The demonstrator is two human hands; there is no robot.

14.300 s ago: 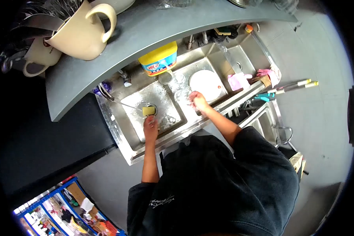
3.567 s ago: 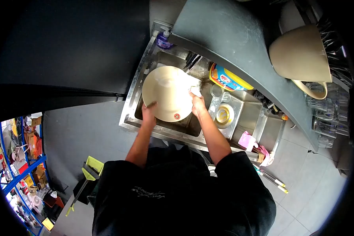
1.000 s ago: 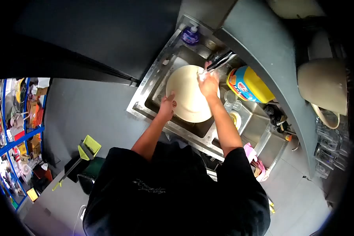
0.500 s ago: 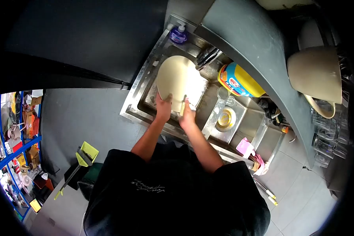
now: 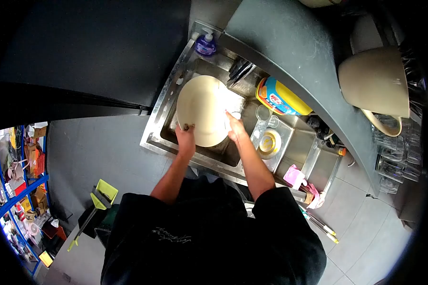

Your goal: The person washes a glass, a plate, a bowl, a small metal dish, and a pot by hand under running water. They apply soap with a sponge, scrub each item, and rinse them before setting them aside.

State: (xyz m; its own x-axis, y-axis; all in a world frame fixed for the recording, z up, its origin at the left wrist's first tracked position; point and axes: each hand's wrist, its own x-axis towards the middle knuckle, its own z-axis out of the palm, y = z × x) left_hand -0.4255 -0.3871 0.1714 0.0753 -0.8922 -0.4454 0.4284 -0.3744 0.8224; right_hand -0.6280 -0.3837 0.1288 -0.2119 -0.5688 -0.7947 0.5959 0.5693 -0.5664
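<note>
A large cream plate [image 5: 202, 107] is held over the left basin of a metal sink [image 5: 153, 128]. My left hand [image 5: 186, 141] grips its lower left edge, with the fingers wrapped at the rim. My right hand [image 5: 236, 127] is at the plate's right edge; something whitish shows by its fingers, too small to make out. Under the plate lies a pale, bright rectangular piece [image 5: 234, 101], partly hidden.
A purple soap bottle [image 5: 205, 43] stands at the sink's back corner. A yellow and blue tub [image 5: 280, 97], a yellow-stained bowl [image 5: 269, 144] and a pink cloth [image 5: 295, 176] are to the right. A large mug [image 5: 374, 83] and glasses sit on the upper shelf.
The plate has turned and tilted, so more of its round face shows. My left hand moved slightly left and down; my right hand shifted to the right along the plate's edge.
</note>
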